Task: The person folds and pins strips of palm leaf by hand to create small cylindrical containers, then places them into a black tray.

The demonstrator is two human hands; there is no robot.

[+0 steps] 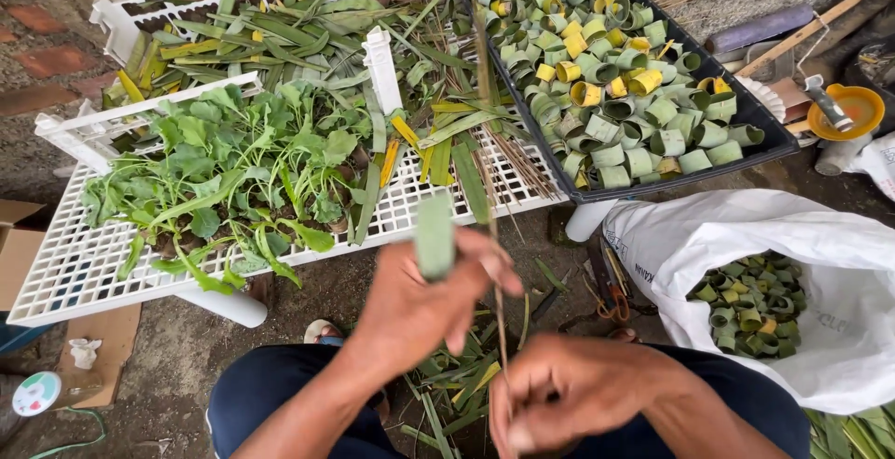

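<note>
Holding a rolled green leaf ring [434,237] upright, the left hand [419,305] has its fingers curled closed around the ring's lower part, just below the near edge of the white crate [84,263]. The right hand [569,394], below and right of the crate, is closed in a pinch on a thin brown stick [494,235] that runs up past the ring, touching or just beside it. Seedlings [233,175] and long leaves [280,35] lie on the crate. To its right: a black tray [783,137] of leaf rings; below that, a white sack [746,226].
</note>
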